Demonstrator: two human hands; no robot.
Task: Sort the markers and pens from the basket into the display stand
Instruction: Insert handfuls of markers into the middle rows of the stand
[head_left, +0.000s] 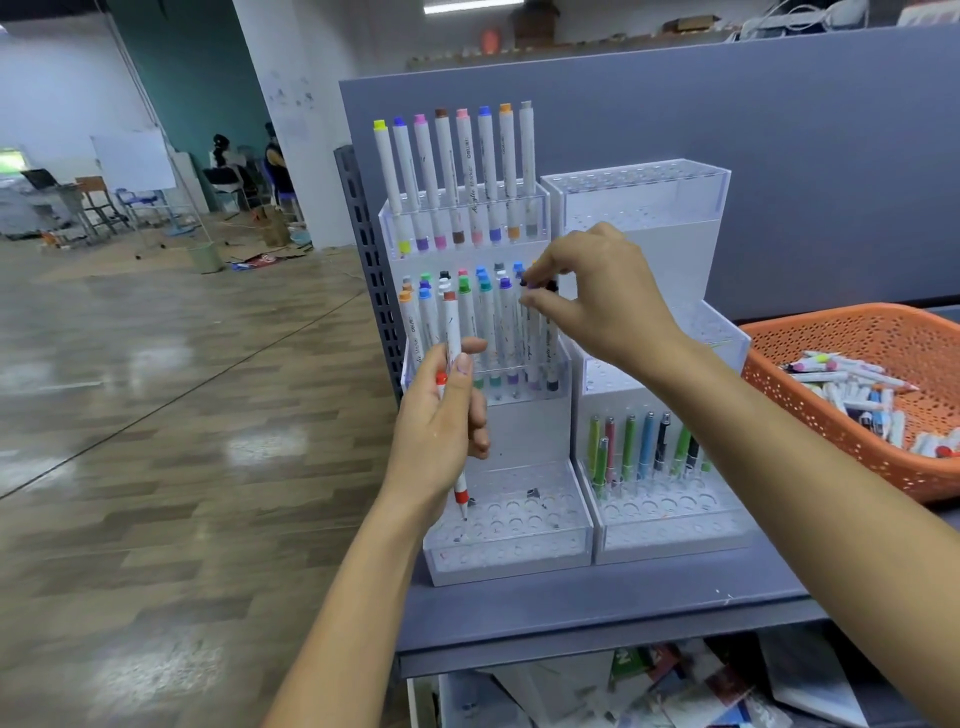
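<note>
The right hand (597, 301) pinches a black marker (550, 364) in the crowded display stand (524, 431) mid-frame (left hand (441, 421) fingers (478, 415) curl round a red marker (453, 322)) — one bump could tip the other markers (485, 322).

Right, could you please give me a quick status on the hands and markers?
Left hand grips red-capped marker, upright over bottom tier. Right hand pinches black-capped marker in middle tier. Basket holds more markers. Nothing in the way.

Clear tiered display stand (519, 569): eight white markers (457, 171) upright in top-left tier, coloured pens (644, 447) lower-right, red-capped marker (453, 327) gripped near-vertical by left hand (441, 426) before left column, black-capped marker (549, 343) pinched by right hand (597, 296) in middle-left tier, orange basket (831, 317) of loose markers (852, 389) to its right.
</note>
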